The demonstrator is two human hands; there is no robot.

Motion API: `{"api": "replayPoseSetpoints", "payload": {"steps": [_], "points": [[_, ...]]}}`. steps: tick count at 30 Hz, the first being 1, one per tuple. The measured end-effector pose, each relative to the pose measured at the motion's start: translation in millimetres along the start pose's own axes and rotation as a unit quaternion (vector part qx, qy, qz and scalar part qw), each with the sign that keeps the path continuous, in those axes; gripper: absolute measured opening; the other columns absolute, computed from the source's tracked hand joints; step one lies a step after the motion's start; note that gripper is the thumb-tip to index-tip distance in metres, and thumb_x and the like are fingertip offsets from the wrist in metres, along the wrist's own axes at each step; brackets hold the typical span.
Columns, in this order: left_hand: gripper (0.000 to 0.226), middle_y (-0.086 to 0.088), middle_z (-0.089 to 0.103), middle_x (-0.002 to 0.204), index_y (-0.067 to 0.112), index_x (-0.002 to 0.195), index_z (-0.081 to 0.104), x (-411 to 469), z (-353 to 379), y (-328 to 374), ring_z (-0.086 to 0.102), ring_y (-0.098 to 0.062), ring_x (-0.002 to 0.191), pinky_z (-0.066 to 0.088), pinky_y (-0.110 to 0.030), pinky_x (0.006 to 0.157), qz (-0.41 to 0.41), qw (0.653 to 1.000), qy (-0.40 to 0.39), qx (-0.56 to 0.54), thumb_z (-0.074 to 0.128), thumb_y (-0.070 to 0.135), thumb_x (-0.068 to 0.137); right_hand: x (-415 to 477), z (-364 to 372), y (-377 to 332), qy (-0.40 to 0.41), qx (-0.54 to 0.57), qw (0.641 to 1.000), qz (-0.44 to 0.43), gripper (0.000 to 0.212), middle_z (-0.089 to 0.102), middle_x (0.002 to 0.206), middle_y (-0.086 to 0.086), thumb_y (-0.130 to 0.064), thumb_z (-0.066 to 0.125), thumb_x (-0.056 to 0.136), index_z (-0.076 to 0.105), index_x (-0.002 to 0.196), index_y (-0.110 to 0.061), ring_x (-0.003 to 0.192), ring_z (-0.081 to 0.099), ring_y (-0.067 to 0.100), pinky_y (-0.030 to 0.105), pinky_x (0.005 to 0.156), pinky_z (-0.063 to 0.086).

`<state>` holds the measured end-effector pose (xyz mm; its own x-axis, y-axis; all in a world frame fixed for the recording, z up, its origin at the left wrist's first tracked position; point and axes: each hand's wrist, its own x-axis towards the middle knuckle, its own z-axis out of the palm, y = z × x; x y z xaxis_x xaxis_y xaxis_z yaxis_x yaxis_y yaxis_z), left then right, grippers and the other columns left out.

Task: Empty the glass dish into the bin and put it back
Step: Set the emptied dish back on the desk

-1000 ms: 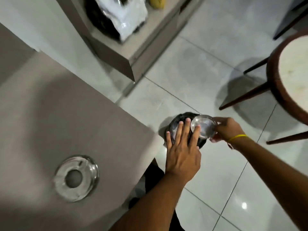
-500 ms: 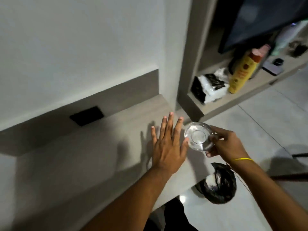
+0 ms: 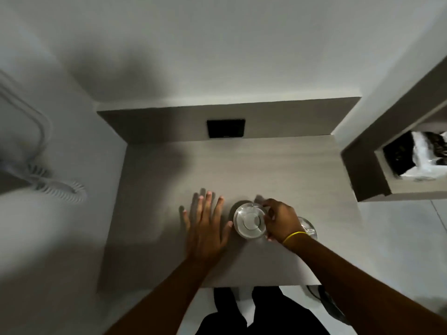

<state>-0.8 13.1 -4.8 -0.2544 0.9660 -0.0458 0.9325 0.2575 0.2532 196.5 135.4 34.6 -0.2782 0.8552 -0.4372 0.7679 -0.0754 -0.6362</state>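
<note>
A round clear glass dish (image 3: 249, 221) sits low over or on the grey wooden desk (image 3: 266, 170), near its front middle. My right hand (image 3: 280, 220), with a yellow band at the wrist, grips the dish by its right rim. My left hand (image 3: 205, 223) lies flat on the desk just left of the dish, fingers spread, holding nothing. A second glass dish (image 3: 308, 227) shows partly behind my right wrist. The black bin bag (image 3: 324, 301) is only a sliver on the floor below the desk's front right corner.
A black wall socket (image 3: 226, 128) sits in the desk's back panel. A shelf unit (image 3: 367, 165) with a black-and-white packet (image 3: 418, 158) stands to the right. A coiled white cable (image 3: 55, 184) hangs on the left. My dark-clothed legs are below the desk edge.
My right hand has carried the glass dish from over the bin on the floor back above the desk and lowered it. My left hand moved along and now rests flat on the desk.
</note>
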Motion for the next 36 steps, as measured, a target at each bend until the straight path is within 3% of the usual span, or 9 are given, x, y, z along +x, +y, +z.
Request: {"api": "replayPoseSetpoints", "payload": {"steps": [2, 6, 8, 11, 15, 19, 21, 26, 36], "points": [[0.072, -0.01, 0.017, 0.182, 0.026, 0.17, 0.024, -17, 12, -12, 0.015, -0.035, 0.168, 0.02, -0.076, 0.127, -0.02, 1.0, -0.017, 0.005, 0.045, 0.056, 0.108, -2, 15, 3, -0.017, -0.031, 0.999, -0.008, 0.03, 0.076, 0.101, 0.017, -0.005, 0.064, 0.09, 0.074, 0.117, -0.013, 0.082, 0.076, 0.043, 0.054, 0.069, 0.064], [0.07, -0.012, 0.026, 0.179, 0.025, 0.169, 0.032, -35, 32, -23, 0.026, -0.037, 0.165, 0.024, -0.079, 0.123, -0.045, 0.997, -0.06, 0.012, 0.041, 0.056, 0.106, -8, 28, 12, -0.021, -0.039, 0.999, -0.008, 0.028, 0.073, 0.098, 0.008, -0.006, 0.062, 0.092, 0.071, 0.112, -0.023, 0.053, 0.065, 0.017, 0.029, 0.044, 0.057], [0.07, -0.012, 0.028, 0.179, 0.026, 0.168, 0.036, -42, 41, -27, 0.027, -0.037, 0.165, 0.026, -0.079, 0.121, -0.044, 0.997, -0.067, 0.021, 0.046, 0.055, 0.105, -11, 29, 16, -0.02, -0.049, 0.998, -0.017, 0.023, 0.074, 0.101, 0.009, -0.011, 0.062, 0.095, 0.071, 0.113, -0.022, 0.058, 0.067, 0.016, 0.033, 0.053, 0.061], [0.07, -0.013, 0.026, 0.179, 0.026, 0.167, 0.038, -50, 56, -31, 0.025, -0.039, 0.165, 0.023, -0.077, 0.122, -0.03, 0.998, -0.053, 0.035, 0.048, 0.055, 0.104, -14, 26, 21, -0.048, -0.056, 0.997, -0.013, 0.023, 0.072, 0.107, 0.014, -0.017, 0.068, 0.097, 0.069, 0.12, -0.013, 0.087, 0.074, 0.038, 0.052, 0.075, 0.062], [0.07, -0.012, 0.025, 0.18, 0.027, 0.167, 0.036, -52, 62, -40, 0.024, -0.037, 0.166, 0.019, -0.073, 0.124, -0.012, 0.999, -0.019, 0.048, 0.043, 0.058, 0.105, -24, 9, 36, 0.015, -0.15, 0.988, -0.017, 0.052, 0.064, 0.122, 0.018, -0.014, 0.074, 0.086, 0.063, 0.136, -0.007, 0.107, 0.065, 0.045, 0.047, 0.091, 0.056], [0.069, -0.011, 0.023, 0.181, 0.026, 0.168, 0.036, -54, 67, -42, 0.023, -0.035, 0.166, 0.018, -0.072, 0.125, -0.007, 0.999, 0.001, 0.051, 0.044, 0.056, 0.106, -42, -5, 51, -0.004, -0.305, 0.952, 0.032, 0.095, 0.033, 0.154, 0.006, -0.045, 0.081, 0.073, 0.034, 0.155, -0.03, 0.136, 0.041, 0.038, 0.057, 0.097, 0.054], [0.07, -0.011, 0.021, 0.181, 0.026, 0.169, 0.034, -54, 71, -44, 0.021, -0.035, 0.167, 0.017, -0.071, 0.126, -0.006, 0.999, 0.006, 0.053, 0.043, 0.056, 0.106, -45, -7, 57, -0.03, -0.308, 0.95, 0.041, 0.103, 0.022, 0.159, 0.0, -0.045, 0.085, 0.069, 0.027, 0.154, -0.041, 0.142, 0.033, 0.035, 0.06, 0.097, 0.054], [0.072, -0.011, 0.019, 0.182, 0.028, 0.17, 0.031, -55, 76, -47, 0.018, -0.034, 0.168, 0.015, -0.071, 0.125, -0.004, 0.998, 0.011, 0.061, 0.041, 0.058, 0.106, -41, -10, 58, -0.032, -0.304, 0.952, 0.015, 0.087, 0.029, 0.151, 0.005, -0.034, 0.074, 0.076, 0.034, 0.153, -0.041, 0.13, 0.043, 0.041, 0.056, 0.092, 0.06], [0.071, -0.01, 0.016, 0.183, 0.029, 0.171, 0.027, -54, 79, -48, 0.013, -0.032, 0.169, 0.009, -0.07, 0.128, -0.009, 0.998, 0.015, 0.056, 0.032, 0.061, 0.108, -41, 3, 25, -0.01, -0.254, 0.967, -0.01, 0.084, 0.041, 0.136, 0.009, -0.054, 0.073, 0.066, 0.046, 0.141, -0.029, 0.119, 0.046, 0.042, 0.055, 0.087, 0.059]]}}
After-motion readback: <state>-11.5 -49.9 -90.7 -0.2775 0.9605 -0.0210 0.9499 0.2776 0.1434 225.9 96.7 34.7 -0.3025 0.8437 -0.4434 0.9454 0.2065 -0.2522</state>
